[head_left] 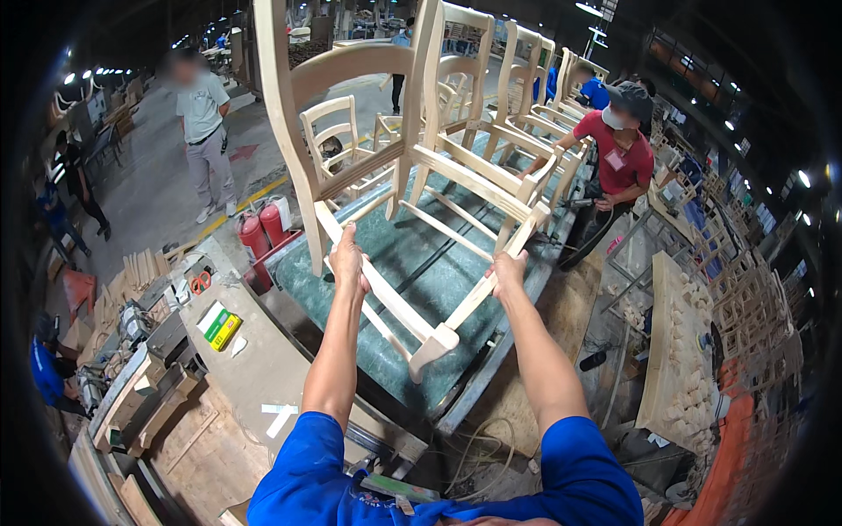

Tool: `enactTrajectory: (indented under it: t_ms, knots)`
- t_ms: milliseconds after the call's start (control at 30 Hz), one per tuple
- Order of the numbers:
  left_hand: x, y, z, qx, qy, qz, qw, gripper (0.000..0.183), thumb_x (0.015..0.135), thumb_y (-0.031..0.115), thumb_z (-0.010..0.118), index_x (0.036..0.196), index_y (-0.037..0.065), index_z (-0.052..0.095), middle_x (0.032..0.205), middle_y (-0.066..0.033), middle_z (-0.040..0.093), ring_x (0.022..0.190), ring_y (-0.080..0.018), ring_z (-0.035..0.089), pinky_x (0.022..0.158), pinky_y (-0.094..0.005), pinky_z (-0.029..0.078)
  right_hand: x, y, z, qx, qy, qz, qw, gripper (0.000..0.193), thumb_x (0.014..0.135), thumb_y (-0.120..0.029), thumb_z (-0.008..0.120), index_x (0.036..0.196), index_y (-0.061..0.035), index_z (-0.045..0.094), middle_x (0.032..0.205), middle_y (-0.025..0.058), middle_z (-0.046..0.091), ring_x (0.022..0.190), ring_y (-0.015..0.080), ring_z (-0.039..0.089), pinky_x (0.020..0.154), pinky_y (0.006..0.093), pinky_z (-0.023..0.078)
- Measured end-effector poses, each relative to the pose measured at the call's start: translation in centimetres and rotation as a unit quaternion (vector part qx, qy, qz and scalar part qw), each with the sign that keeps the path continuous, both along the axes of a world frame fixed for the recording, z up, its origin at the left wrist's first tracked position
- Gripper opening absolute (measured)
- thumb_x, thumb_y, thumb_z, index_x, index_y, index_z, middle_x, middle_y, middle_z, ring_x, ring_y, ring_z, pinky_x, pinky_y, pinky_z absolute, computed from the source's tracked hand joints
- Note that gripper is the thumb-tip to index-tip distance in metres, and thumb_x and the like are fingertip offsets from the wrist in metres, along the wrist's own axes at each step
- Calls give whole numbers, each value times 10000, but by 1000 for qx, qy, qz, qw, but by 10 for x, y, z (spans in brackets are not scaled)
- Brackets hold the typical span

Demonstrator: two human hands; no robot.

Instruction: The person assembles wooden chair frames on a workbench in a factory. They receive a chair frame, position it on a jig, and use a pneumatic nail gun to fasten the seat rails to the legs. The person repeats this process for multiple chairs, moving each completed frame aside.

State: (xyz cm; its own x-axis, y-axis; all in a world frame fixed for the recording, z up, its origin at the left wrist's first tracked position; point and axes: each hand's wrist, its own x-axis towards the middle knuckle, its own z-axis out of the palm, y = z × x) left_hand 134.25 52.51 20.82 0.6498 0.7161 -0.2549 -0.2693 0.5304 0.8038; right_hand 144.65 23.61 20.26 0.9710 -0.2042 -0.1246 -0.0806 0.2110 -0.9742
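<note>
Both my arms reach forward in blue sleeves to an unfinished pale wood chair frame (399, 302). Its seat is an open frame, and its tall back rises at the upper left. My left hand (348, 261) is wrapped around the left seat rail. On the right rail, my right hand (507, 273) is closed in the same way. The corner where the two rails meet, with its short leg, points toward me. Beneath the chair lies a worn green-topped table (386, 377); whether the legs touch it I cannot tell.
More chair frames (460, 66) line the table beyond mine. A person in a red shirt (621, 162) stands at its right side. Red fire extinguishers (253, 237) stand at the left. A side bench (250, 386) holds a yellow-green box (219, 325) and orange-handled scissors (201, 281). Cables (491, 447) lie below right.
</note>
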Motion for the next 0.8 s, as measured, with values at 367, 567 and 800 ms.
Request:
enactTrajectory:
  t_ms: [367,567,800]
  knots:
    - [47,28,-34,-10,19,-4,1000,397,936,430,755,925,87,554,628,12,444,481,-139,475,437,-306,402,54,20,-18,-27,28,-2,999,478,890,-3,624,1288,-57,367,867,131,552,535,193,544,424,360,480]
    - [34,36,-27,92,51,-58,993,654,934,592,699,1096,-40,645,867,-117,615,837,-181,567,728,-373,475,38,22,-12,-22,51,17,998,514,967,-257,718,1350,-97,414,938,103,574,700,181,587,523,337,520]
    - [-55,54,-39,113,128,-178,969,723,927,750,584,1136,62,650,780,-52,653,593,-192,639,558,-358,516,-120,-32,-84,-86,-16,221,971,378,1098,-380,565,1355,-104,557,844,-52,551,684,49,499,593,213,414]
